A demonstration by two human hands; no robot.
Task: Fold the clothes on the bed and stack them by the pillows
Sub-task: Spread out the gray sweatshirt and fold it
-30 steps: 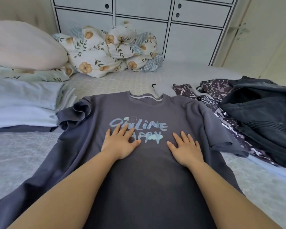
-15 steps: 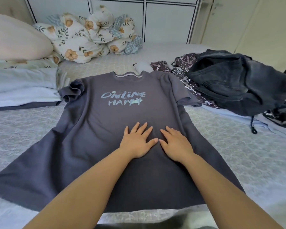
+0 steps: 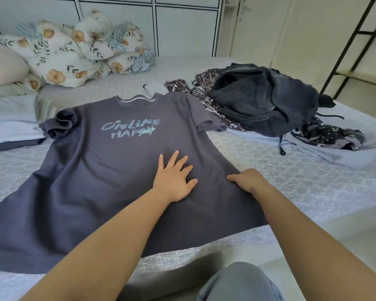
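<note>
Pale patterned bedding covers the bed [image 3: 302,183], backed at twelve o'clock by a white panelled wardrobe [image 3: 182,25]. A grey T-shirt [image 3: 100,170] printed "ONLINE HAPPY" lies face up and spread flat at the centre. The left hand [image 3: 174,179] presses on its lower middle with fingers straight and spread; the right hand [image 3: 250,180] sits at the shirt's right edge, thumb on the cloth, its other fingers hidden, so its grip cannot be told. At two o'clock, a dark heap of clothes [image 3: 263,96] touches the shirt's right sleeve. At ten o'clock sit a floral duvet [image 3: 74,55] and a pillow [image 3: 2,64]; at nine o'clock, folded pale clothes [image 3: 9,120] touch the bunched left sleeve.
</note>
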